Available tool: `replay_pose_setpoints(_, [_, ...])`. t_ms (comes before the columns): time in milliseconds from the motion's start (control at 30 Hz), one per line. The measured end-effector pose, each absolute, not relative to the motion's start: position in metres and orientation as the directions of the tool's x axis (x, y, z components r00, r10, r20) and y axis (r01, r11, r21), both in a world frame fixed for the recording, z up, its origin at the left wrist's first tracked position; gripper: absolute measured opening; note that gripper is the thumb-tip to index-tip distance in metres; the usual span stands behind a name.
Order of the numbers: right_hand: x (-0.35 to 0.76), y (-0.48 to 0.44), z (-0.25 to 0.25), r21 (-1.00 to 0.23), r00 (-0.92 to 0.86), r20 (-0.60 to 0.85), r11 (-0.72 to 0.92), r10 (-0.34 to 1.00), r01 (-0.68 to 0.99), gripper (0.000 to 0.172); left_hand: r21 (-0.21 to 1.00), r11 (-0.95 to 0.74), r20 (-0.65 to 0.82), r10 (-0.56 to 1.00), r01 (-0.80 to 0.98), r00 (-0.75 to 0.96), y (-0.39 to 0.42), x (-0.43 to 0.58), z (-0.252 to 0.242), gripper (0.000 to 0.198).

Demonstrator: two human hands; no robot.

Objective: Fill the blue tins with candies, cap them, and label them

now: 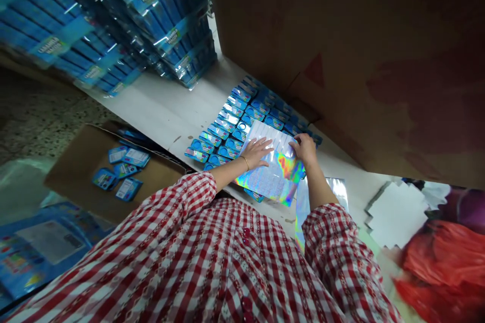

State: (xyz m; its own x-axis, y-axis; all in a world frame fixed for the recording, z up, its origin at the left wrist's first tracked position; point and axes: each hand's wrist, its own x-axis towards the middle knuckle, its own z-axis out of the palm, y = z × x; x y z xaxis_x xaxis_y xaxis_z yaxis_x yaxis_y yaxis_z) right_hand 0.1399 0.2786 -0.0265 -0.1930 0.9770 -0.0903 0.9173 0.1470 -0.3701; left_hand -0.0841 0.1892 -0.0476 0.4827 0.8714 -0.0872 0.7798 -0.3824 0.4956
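A shiny holographic sheet (pixel 278 147) lies over part of a spread of small blue packets (pixel 227 126) on the white table. Flat on the left part of the sheet rests my left hand (pixel 256 152), its fingers spread. My right hand (pixel 303 148) has its fingers closed at the sheet's upper right edge. Rows of packets show beyond the sheet and to its left; those under it are hidden. Partly behind my right forearm, another holographic sheet (pixel 337 187) lies on the table.
Clear-wrapped stacks of blue boxes (pixel 174 20) stand at the back left. A large cardboard box (pixel 341 60) rises at the right. Left of me, an open carton (pixel 79 166) holds several blue packets. White zigzag-edged sheets (pixel 397 212) and a red plastic bag (pixel 443 262) lie at the right.
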Motion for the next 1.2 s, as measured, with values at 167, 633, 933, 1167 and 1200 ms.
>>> replay_pose_setpoints(167, [0.139, 0.288, -0.014, -0.485, -0.255, -0.166, 0.146, 0.952, 0.862, 0.018, 0.507, -0.253, -0.106, 0.930, 0.824, 0.351, 0.196, -0.074, -0.030, 0.068])
replay_pose_setpoints(633, [0.143, 0.242, -0.041, -0.271, -0.383, -0.012, 0.365, 0.924, 0.891, 0.030, 0.511, -0.167, -0.013, 0.979, 0.843, 0.201, 0.253, -0.045, -0.037, 0.015])
replay_pose_setpoints(933, [0.153, 0.229, -0.039, -0.093, -0.460, -0.013, 0.457, 0.888, 0.885, 0.040, 0.548, -0.105, -0.010, 0.991, 0.830, 0.132, 0.257, -0.034, -0.034, 0.028])
replay_pose_setpoints(1167, [0.151, 0.225, -0.046, -0.115, -0.452, 0.007, 0.450, 0.892, 0.885, 0.040, 0.554, -0.085, -0.046, 0.990, 0.828, 0.132, 0.261, -0.034, -0.036, 0.024])
replay_pose_setpoints(1200, [0.148, 0.224, -0.045, -0.133, -0.442, 0.011, 0.440, 0.897, 0.888, 0.038, 0.562, -0.073, -0.060, 0.990, 0.824, 0.129, 0.262, -0.034, -0.036, 0.023])
